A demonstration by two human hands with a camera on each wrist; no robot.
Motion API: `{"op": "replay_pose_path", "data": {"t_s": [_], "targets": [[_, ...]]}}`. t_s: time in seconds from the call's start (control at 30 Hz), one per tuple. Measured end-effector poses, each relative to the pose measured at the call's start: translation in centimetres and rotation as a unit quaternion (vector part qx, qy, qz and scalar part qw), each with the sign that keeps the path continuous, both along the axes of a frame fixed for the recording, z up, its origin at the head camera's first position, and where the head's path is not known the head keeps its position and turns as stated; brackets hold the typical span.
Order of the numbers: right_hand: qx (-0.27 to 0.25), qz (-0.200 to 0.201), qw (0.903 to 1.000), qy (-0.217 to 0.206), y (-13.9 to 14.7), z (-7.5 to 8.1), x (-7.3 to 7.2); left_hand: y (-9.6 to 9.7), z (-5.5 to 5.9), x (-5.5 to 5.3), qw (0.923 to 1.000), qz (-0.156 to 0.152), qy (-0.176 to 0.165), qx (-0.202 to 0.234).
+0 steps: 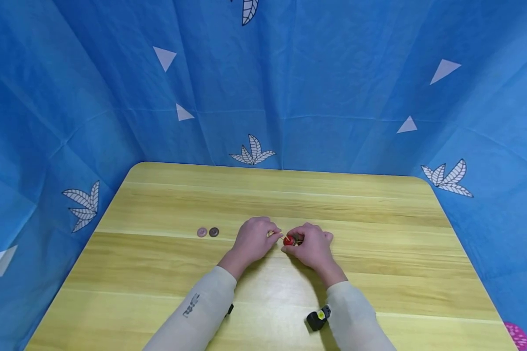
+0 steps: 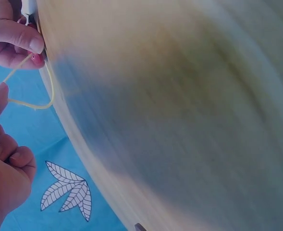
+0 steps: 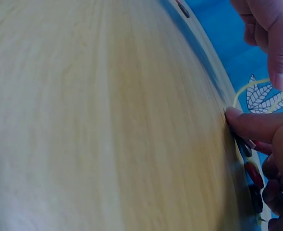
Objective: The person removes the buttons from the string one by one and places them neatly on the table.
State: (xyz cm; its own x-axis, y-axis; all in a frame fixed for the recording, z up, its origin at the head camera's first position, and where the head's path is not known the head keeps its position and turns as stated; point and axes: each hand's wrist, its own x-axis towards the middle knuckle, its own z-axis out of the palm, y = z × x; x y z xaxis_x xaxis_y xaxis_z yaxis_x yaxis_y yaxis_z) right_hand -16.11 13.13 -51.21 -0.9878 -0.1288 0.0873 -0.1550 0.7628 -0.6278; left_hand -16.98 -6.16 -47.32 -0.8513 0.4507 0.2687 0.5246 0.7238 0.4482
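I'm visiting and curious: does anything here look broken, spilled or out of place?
Nothing stands out: the round pinkish button and round dark-brown button lie flat on the yellow wood-grain table, the left hand pinches a thin yellow cord, and the right hand holds a round red button.

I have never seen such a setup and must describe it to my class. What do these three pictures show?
No machine here: these are a person's bare left hand and right hand. The wide picture comes from a camera worn on the head; the other two come from cameras on the wrists, such as the small black camera by the right sleeve. On the wooden table, a pinkish button and a dark button lie to the left. The left hand pinches a yellow string, which runs to a red button in the right hand.
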Motion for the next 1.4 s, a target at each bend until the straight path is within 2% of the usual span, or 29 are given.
{"op": "replay_pose_path", "data": {"t_s": [0.17,0.5,0.83,0.97,1.2,1.4], "targets": [[0.003,0.017,0.9998,0.007,0.2,0.0,-0.1,-0.3,-0.1,0.1,1.0000,0.008,-0.003,-0.004],[-0.045,0.037,0.9982,0.017,0.0,0.0,0.0,-0.5,-0.8,0.2,0.9993,0.018,-0.025,-0.022],[-0.039,0.070,0.9968,-0.003,0.2,0.3,0.0,-0.8,-1.2,0.0,0.9991,0.025,-0.024,-0.025],[-0.035,0.086,0.9957,0.001,0.3,0.3,-0.2,-0.9,-1.2,-0.1,0.9988,0.027,-0.029,-0.028],[-0.036,0.083,0.9959,0.004,0.4,0.3,-0.2,-1.0,-1.1,-0.1,0.9986,0.030,-0.035,-0.025],[-0.050,0.074,0.9960,0.007,0.4,0.0,-0.2,-1.1,-1.1,0.0,0.9976,0.031,-0.055,-0.029]]}}
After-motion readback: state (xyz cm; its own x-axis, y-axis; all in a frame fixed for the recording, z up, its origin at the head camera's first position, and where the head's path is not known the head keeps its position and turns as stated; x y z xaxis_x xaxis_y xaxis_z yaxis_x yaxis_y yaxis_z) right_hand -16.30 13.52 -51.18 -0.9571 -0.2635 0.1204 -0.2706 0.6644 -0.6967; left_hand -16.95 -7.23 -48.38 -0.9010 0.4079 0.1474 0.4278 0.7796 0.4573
